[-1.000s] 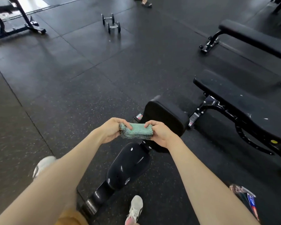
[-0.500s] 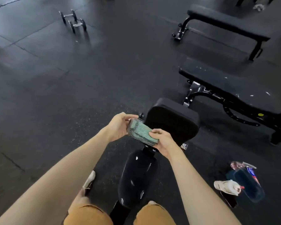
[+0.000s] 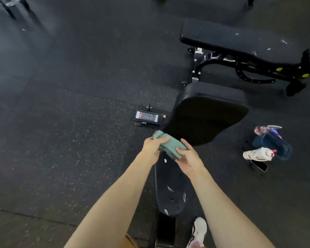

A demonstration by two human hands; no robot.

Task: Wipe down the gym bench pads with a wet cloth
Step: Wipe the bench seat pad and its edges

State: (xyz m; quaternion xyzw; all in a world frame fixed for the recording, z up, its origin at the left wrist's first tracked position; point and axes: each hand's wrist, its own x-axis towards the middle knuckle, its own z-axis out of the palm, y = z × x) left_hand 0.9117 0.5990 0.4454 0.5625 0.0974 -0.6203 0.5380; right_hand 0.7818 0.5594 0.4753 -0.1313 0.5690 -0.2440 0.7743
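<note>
Both hands, left hand (image 3: 153, 149) and right hand (image 3: 187, 159), grip the folded green mesh-backed cloth (image 3: 168, 144) mid-frame; the black padded bench seat (image 3: 209, 113) lies just beyond, toward upper right, nearer the right hand.

cloth (image 3: 169, 146) above bench seat pad (image 3: 169, 187), back pad (image 3: 208, 113) beyond, bottle (image 3: 256, 154) right on floor (image 3: 70, 140)

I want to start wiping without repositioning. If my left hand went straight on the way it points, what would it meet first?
Probably the wide black pad just beyond the cloth that the left hand grips, though its height above the pad is unclear.
</note>
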